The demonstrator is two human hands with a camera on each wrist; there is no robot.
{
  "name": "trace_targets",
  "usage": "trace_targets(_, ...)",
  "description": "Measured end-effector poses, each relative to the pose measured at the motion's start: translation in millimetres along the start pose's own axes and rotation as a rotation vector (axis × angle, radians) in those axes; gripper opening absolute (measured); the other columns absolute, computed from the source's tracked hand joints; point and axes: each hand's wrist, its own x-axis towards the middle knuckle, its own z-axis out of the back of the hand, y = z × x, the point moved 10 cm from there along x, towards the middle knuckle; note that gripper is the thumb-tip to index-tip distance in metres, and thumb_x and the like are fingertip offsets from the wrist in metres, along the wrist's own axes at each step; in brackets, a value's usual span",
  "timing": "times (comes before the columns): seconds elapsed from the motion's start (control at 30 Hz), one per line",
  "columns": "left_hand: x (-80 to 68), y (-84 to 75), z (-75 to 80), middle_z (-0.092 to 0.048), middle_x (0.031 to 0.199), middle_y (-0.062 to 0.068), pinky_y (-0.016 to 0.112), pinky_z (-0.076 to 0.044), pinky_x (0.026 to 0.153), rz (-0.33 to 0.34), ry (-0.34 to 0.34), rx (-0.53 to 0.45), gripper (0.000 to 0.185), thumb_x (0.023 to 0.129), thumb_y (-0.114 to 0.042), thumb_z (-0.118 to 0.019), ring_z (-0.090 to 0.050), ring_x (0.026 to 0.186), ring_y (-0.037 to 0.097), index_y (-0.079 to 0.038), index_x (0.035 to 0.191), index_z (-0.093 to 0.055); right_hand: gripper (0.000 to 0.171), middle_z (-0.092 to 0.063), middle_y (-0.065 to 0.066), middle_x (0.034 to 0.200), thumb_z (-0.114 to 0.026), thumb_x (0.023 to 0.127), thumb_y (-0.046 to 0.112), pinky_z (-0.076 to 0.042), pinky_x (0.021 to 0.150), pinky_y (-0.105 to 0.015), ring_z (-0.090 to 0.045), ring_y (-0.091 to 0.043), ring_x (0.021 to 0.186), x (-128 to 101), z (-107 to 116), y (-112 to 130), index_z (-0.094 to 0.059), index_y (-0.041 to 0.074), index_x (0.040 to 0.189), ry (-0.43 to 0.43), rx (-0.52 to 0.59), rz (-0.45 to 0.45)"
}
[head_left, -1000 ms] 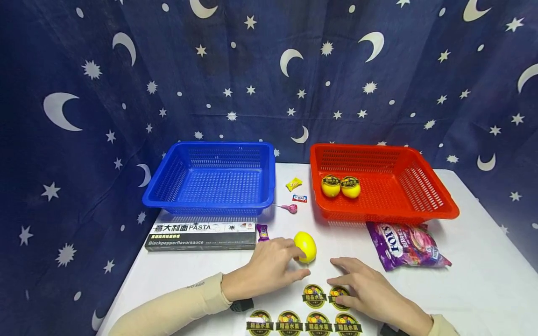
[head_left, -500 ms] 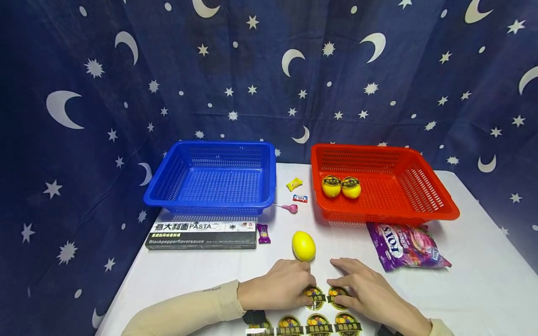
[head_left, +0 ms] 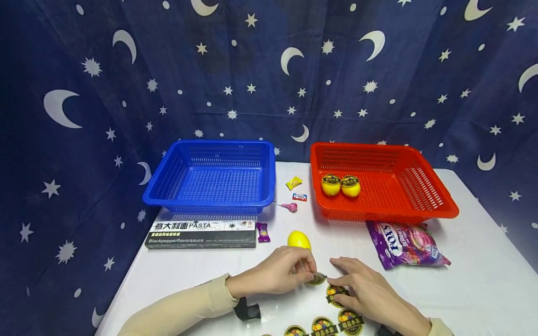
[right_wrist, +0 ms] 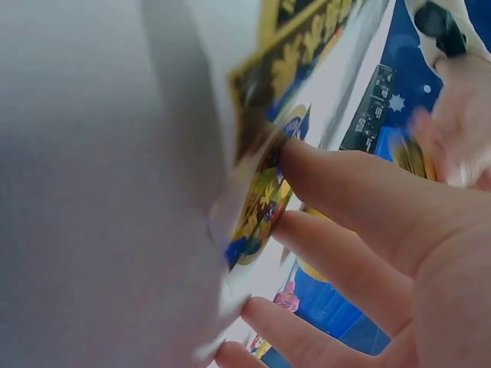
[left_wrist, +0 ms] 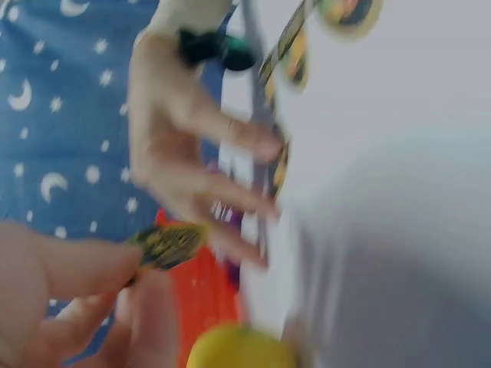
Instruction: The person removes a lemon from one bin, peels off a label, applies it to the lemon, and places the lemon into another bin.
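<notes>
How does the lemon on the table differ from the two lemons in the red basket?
The lemon on the table is bare, with no sticker showing; the two lemons in the red basket each carry a dark round sticker. It lies alone by the left hand; they sit side by side. All are yellow.

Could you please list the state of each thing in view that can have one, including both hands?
Left hand: pinches a round black-and-gold sticker, peeled off the sheet.
Right hand: fingers flat, pressing the clear sticker sheet.
Plain yellow plastic lemon: on the table, no sticker, untouched.
Red plastic basket: holds two stickered yellow lemons.
Blue plastic basket: empty.
Purple candy bag: lying flat.
Black pasta box: lying flat, closed.
</notes>
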Motion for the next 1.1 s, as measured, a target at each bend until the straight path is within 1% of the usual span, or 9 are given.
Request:
trace_targets(0.1, 4.7, 16.3, 27.4, -0.073, 0.089, -0.003, 0.015, -0.050, 0.064, 0.092, -0.132, -0.139, 0.007, 0.092, -0.010, -0.073, -0.057, 0.071, -0.004, -0.014, 0.098, -0.072, 0.032, -0.066, -0.004, 0.139, -0.084, 0.080, 0.039, -0.054, 0.097, -0.052, -0.061, -0.030, 0.129, 0, 1, 0, -0.082, 0.029, 0.110, -0.010, -0.008, -0.013)
trace_targets(0.2, 10.6, 33.1, 44.3, -0.074, 0.094, 0.002, 0.019, -0.051, 0.061, 0.157, -0.225, -0.200, 0.010, 0.092, -0.010, -0.073, -0.060, 0.072, 0.000, -0.012, 0.102, -0.073, 0.031, -0.067, -0.004, 0.138, -0.084, 0.080, 0.041, -0.055, 0.096, -0.052, -0.062, -0.030, 0.128, 0, 3, -1, -0.082, 0.028, 0.108, -0.006, -0.011, -0.027)
trace_targets(0.37, 20.5, 52.0, 47.5, -0.074, 0.095, 0.007, 0.021, -0.052, 0.056, 0.205, -0.255, -0.241, 0.014, 0.092, -0.009, -0.073, -0.061, 0.068, 0.004, -0.009, 0.105, -0.072, 0.037, -0.069, -0.002, 0.134, -0.085, 0.080, 0.039, -0.056, 0.094, -0.050, -0.066, -0.026, 0.122, 9, 14, 0, -0.080, 0.024, 0.114, -0.034, 0.023, -0.030)
trace_targets(0.5, 23.3, 57.6, 44.8, -0.076, 0.098, 0.006, 0.019, -0.050, 0.057, 0.209, -0.272, -0.161, 0.014, 0.091, -0.010, -0.074, -0.060, 0.066, 0.001, -0.011, 0.105, -0.075, 0.049, -0.073, -0.003, 0.128, -0.086, 0.080, 0.030, -0.058, 0.091, -0.047, -0.071, -0.025, 0.114, 28, 37, 2, -0.074, 0.016, 0.126, -0.204, 0.106, 0.004)
trace_targets(0.6, 23.2, 54.5, 45.1, -0.077, 0.101, 0.003, 0.016, -0.048, 0.064, 0.179, -0.303, -0.033, 0.016, 0.091, -0.014, -0.076, -0.060, 0.069, 0.000, -0.013, 0.107, -0.079, 0.053, -0.074, -0.008, 0.128, -0.084, 0.084, 0.025, -0.061, 0.083, -0.040, -0.074, -0.026, 0.103, 47, 46, -2, -0.069, 0.012, 0.133, -0.282, 0.231, 0.014)
trace_targets(0.7, 22.7, 46.9, 45.7, -0.077, 0.100, -0.001, 0.017, -0.046, 0.072, 0.130, -0.334, 0.082, 0.016, 0.092, -0.018, -0.076, -0.063, 0.075, 0.001, -0.016, 0.107, -0.081, 0.049, -0.072, -0.012, 0.131, -0.080, 0.089, 0.022, -0.062, 0.075, -0.031, -0.075, -0.028, 0.100, 65, 42, -8, -0.068, 0.011, 0.134, -0.269, 0.367, 0.012)
trace_targets(0.8, 21.8, 40.9, 45.5, -0.078, 0.099, -0.002, 0.019, -0.048, 0.077, 0.088, -0.354, 0.152, 0.014, 0.093, -0.018, -0.075, -0.068, 0.082, 0.005, -0.016, 0.104, -0.082, 0.041, -0.072, -0.014, 0.131, -0.077, 0.092, 0.021, -0.062, 0.076, -0.025, -0.074, -0.030, 0.108, 77, 32, -10, -0.071, 0.010, 0.131, -0.224, 0.463, 0.020)
trace_targets(1.0, 15.3, 43.7, 45.0, -0.079, 0.113, 0.002, 0.023, -0.056, 0.083, 0.093, -0.343, 0.139, 0.020, 0.094, -0.023, -0.074, -0.075, 0.097, 0.013, -0.013, 0.110, -0.081, 0.034, -0.075, -0.012, 0.123, -0.079, 0.090, 0.018, -0.060, 0.077, -0.022, -0.073, -0.030, 0.112, 88, 21, -12, -0.075, 0.009, 0.123, -0.203, 0.508, 0.041)
trace_targets(1.1, 10.8, 49.2, 48.1, -0.078, 0.117, 0.004, 0.024, -0.058, 0.079, 0.116, -0.360, 0.107, 0.024, 0.091, -0.026, -0.078, -0.076, 0.102, 0.016, -0.014, 0.111, -0.081, 0.033, -0.076, -0.011, 0.123, -0.078, 0.090, 0.018, -0.062, 0.078, -0.026, -0.072, -0.030, 0.114, 91, 19, -11, -0.076, 0.009, 0.122, -0.201, 0.504, 0.053)
